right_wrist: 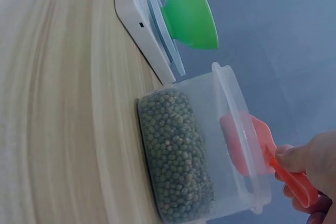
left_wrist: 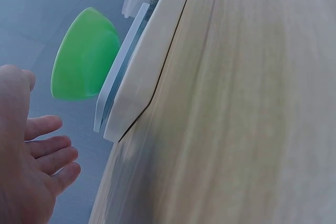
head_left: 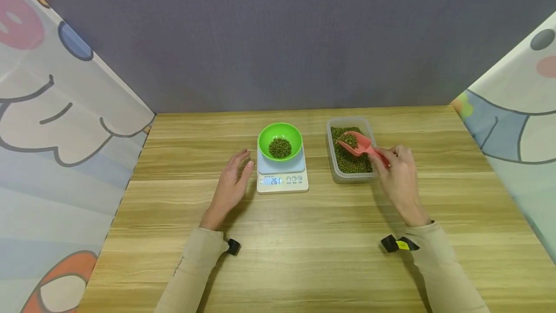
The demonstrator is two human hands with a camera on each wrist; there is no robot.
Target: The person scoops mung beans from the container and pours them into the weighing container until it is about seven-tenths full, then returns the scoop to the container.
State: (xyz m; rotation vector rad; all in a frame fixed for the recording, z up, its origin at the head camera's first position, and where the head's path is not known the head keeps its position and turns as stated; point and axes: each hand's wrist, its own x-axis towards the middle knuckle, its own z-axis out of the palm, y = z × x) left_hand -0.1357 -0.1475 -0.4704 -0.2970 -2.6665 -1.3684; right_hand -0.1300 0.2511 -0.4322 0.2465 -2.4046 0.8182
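Observation:
My right hand (head_left: 398,177) pinches the handle of a red scoop (head_left: 362,143) with mung beans in its bowl. The scoop is over a clear plastic container (head_left: 332,158) of mung beans (head_left: 354,164); in the right wrist view its blade (right_wrist: 239,142) sits inside the container, above the beans. A green bowl (head_left: 280,132) with some beans at its bottom stands on a white kitchen scale (head_left: 282,187), whose display (head_left: 272,181) reads about 26.1. Left of the scale, my left hand (head_left: 232,183) has relaxed, extended fingers and holds nothing.
Scale and container stand side by side on a wood-grain table (head_left: 304,245), near its back edge. A dark grey panel (head_left: 282,37) rises behind. Cartoon-printed cloth (head_left: 52,120) hangs at both sides.

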